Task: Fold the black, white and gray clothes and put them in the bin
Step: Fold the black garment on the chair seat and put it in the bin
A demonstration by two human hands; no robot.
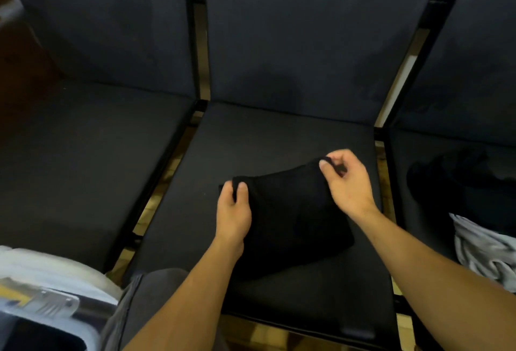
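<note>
A folded black garment point(290, 211) lies on the seat of the middle chair point(251, 144), a rough rectangle whose long axis runs on a slant from the near right corner up toward the far left edge of the seat. Its far edge tilts too, higher at the right end than at the left.

The left hand point(233, 211) holds the far left corner of the garment, thumb on top and fingers curled under the edge, so the cloth spreads away to the right of this hand and back toward the wrist. The right hand point(346, 183) pinches the far right corner between thumb and forefinger, lifted a little off the seat; the rest of the garment hangs and lies below and to the left of this hand, passing under its wrist. The body of the cloth sits between the two forearms, touching the left one along its inner side.

Well to the right of the right hand, on the next chair, lie a heap of black clothes point(458, 180) and, nearer, a crumpled gray garment point(483, 247). Below and left of the left hand, at the near left corner, stands a white bin point(50, 275), blurred, with something dark inside.
</note>
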